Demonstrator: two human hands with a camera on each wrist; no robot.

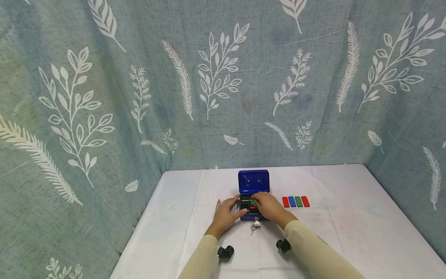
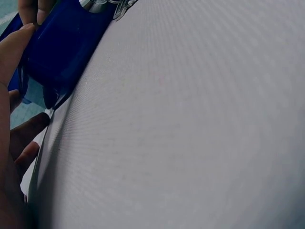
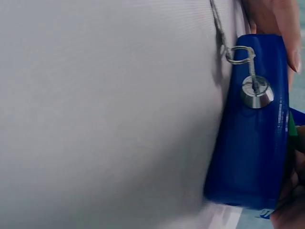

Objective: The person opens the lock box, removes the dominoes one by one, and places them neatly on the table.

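Glossy rectangular blue box (image 3: 248,152): my left hand (image 1: 224,214) splays against nine o'clock, my right hand (image 1: 270,204) pinches a green block (image 1: 252,203).

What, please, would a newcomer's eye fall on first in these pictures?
Probably the open blue box on the table, the left hand at its left side, the right hand at its right. Four coloured blocks line up to its right. A leaf-patterned curtain hangs behind.

Toward the far edge of the table (image 1: 167,232), the right hand (image 1: 270,204) is partly hiding a green block (image 1: 252,203) in the blue box (image 1: 247,217). The left wrist view's top edge is cropping the lock (image 2: 93,5); the head view's bottom edge is cutting off the table's near edge.
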